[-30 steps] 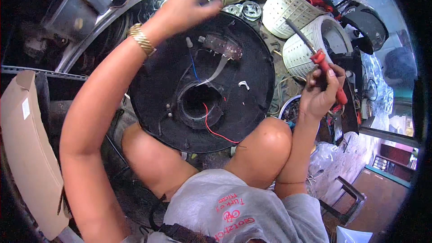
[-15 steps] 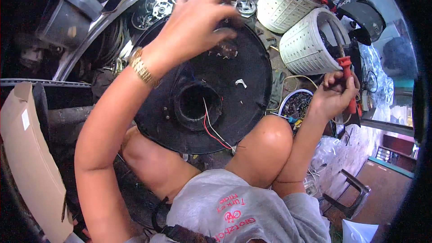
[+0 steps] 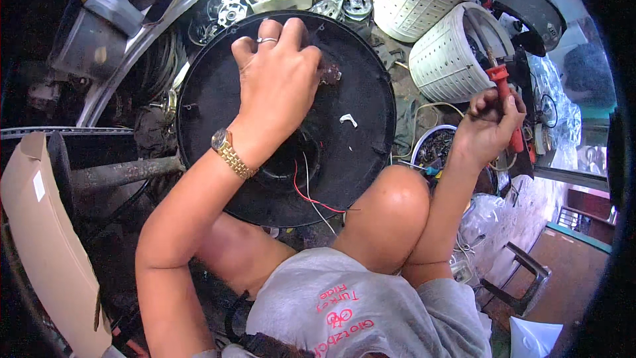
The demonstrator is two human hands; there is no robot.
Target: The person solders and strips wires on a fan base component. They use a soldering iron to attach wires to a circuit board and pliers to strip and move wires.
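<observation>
My left hand (image 3: 281, 73), with a ring and a gold watch, is over the far part of a round black basin-like piece (image 3: 361, 149). Its fingers curl downward; the fingertips and whatever they hold are hidden. Beside it, on the black piece, lies a dark brownish lump (image 3: 330, 74). A small white plastic piece (image 3: 348, 119) rests to its right. A red wire (image 3: 306, 196) and a white wire (image 3: 309, 182) come out near the dark central hollow toward my knee. At the right, my right hand (image 3: 490, 119) grips a red-handled soldering iron (image 3: 501, 79), metal end up.
Two white perforated baskets (image 3: 405, 6) (image 3: 440, 59) stand at the far right, with a black helmet (image 3: 530, 16) behind. A white tub (image 3: 434, 149) of small dark parts sits beside my right forearm. Metal parts (image 3: 228, 10) lie beyond the black piece; a cardboard box (image 3: 53, 232) stands left.
My left hand has come down and back toward me from beyond the far rim, its fingers now curled. My right hand stays at the right with the soldering iron, which has tilted slightly.
</observation>
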